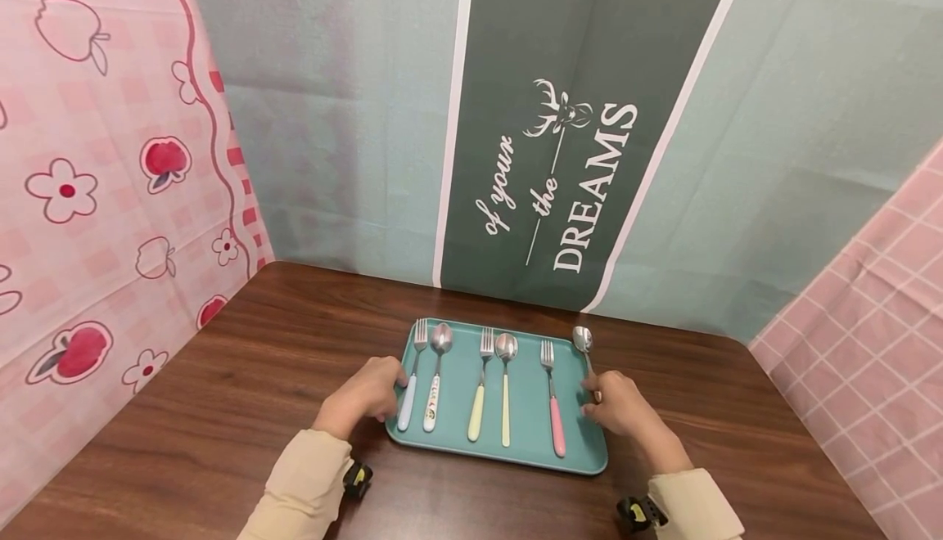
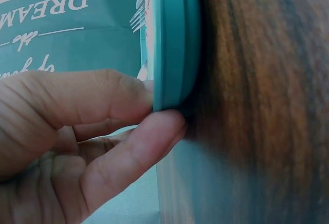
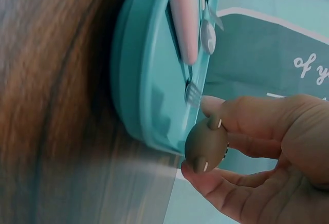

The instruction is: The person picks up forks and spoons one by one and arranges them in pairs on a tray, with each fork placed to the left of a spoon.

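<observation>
A teal tray [image 1: 530,393] lies on the table with forks and spoons set in a row. My left hand [image 1: 372,389] pinches its left rim between thumb and finger, seen close in the left wrist view [image 2: 92,116]. At the tray's right edge, my right hand [image 1: 622,405] holds a spoon [image 1: 583,339], its bowl pointing away from me. The right wrist view shows the spoon's brown, rounded, eared handle end [image 3: 206,144] between thumb and fingers. Nearest to that hand on the tray is a pink-handled fork [image 1: 557,425].
Further left on the tray lie a yellow spoon [image 1: 505,393], a yellow-green fork [image 1: 477,413], a white patterned spoon [image 1: 432,401] and a light blue fork [image 1: 408,405]. Around the tray is the dark wooden table [image 1: 243,409]. A grey-green cloth [image 1: 354,155] hangs behind the table.
</observation>
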`<state>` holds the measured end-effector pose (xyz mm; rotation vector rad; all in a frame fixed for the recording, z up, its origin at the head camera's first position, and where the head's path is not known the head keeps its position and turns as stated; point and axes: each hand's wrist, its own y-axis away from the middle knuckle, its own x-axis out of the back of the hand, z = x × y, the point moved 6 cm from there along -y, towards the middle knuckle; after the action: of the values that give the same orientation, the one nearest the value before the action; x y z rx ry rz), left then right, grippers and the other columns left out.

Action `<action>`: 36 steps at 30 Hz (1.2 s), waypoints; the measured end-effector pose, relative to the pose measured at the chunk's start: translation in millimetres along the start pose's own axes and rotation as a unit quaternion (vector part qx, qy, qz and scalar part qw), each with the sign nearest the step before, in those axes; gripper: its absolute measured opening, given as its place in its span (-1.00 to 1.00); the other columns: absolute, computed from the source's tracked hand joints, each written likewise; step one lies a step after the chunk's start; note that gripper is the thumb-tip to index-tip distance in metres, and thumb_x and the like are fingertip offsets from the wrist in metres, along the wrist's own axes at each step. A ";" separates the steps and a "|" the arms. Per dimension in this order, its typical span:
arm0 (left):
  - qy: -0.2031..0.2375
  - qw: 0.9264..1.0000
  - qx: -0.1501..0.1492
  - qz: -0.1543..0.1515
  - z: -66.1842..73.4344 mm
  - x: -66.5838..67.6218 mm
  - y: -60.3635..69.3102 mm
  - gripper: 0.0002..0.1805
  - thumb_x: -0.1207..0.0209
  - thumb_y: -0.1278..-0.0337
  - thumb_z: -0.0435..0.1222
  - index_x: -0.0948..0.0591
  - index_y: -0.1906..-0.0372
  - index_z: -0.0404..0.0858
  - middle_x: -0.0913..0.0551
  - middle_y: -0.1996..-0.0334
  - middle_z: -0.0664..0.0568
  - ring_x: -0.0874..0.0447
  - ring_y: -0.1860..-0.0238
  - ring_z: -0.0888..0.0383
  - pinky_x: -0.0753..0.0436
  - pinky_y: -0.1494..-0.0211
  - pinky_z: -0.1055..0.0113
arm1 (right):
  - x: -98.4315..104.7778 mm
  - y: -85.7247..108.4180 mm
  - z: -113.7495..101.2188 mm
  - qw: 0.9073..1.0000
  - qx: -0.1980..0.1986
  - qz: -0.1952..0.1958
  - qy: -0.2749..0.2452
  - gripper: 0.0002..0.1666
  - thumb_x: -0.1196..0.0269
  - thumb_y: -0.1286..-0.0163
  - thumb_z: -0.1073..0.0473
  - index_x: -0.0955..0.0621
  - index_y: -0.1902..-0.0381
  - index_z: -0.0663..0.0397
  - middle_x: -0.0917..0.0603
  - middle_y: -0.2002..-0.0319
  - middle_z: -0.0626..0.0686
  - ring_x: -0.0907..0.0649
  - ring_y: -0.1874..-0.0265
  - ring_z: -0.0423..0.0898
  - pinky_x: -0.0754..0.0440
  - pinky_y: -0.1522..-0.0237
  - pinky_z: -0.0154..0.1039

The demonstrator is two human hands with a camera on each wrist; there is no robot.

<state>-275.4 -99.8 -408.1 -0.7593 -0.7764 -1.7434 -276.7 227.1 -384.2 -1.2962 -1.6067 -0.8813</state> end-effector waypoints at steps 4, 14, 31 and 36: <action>0.003 1.000 0.003 -0.001 -0.2 -0.8 0.0 -0.53 -0.18 0.39 -0.69 -0.61 0.14 -0.49 -0.57 0.27 -0.22 -0.48 0.75 0.19 -0.49 0.69 0.38 | -3.5 2.7 -5.2 1.000 0.000 -0.010 -0.020 -0.58 -0.35 0.01 0.43 -0.59 0.12 0.49 -0.60 0.16 0.32 -0.51 0.37 0.00 -0.58 0.47 -0.20; -0.003 1.000 -0.001 0.000 0.3 -0.2 0.1 -0.52 -0.17 0.42 -0.69 -0.61 0.14 -0.49 -0.58 0.28 -0.21 -0.48 0.75 0.19 -0.48 0.69 0.38 | -8.0 9.5 -14.9 1.000 0.007 -0.015 -0.021 -0.59 -0.40 0.06 0.43 -0.62 0.17 0.45 -0.59 0.18 0.29 -0.48 0.39 -0.01 -0.55 0.51 -0.22; -0.001 1.000 -0.001 -0.001 0.9 0.6 0.0 -0.52 -0.16 0.42 -0.70 -0.61 0.14 -0.50 -0.59 0.29 -0.20 -0.48 0.75 0.19 -0.48 0.69 0.38 | -18.9 15.0 -16.7 1.000 0.002 -0.017 -0.005 -0.60 -0.44 0.11 0.39 -0.65 0.23 0.42 -0.58 0.31 0.18 -0.43 0.39 -0.04 -0.50 0.54 -0.27; -0.001 1.000 -0.005 0.002 0.5 0.4 -0.1 -0.51 -0.16 0.46 -0.70 -0.61 0.15 -0.49 -0.59 0.31 -0.20 -0.47 0.76 0.19 -0.48 0.70 0.38 | -20.8 15.2 -18.6 1.000 0.013 -0.013 0.004 -0.57 -0.45 0.11 0.37 -0.63 0.21 0.47 -0.59 0.32 0.21 -0.41 0.40 -0.04 -0.47 0.56 -0.28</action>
<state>-275.6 -99.6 -407.5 -0.7696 -0.7684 -1.7449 -256.6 205.8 -396.5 -1.2535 -1.6270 -0.8775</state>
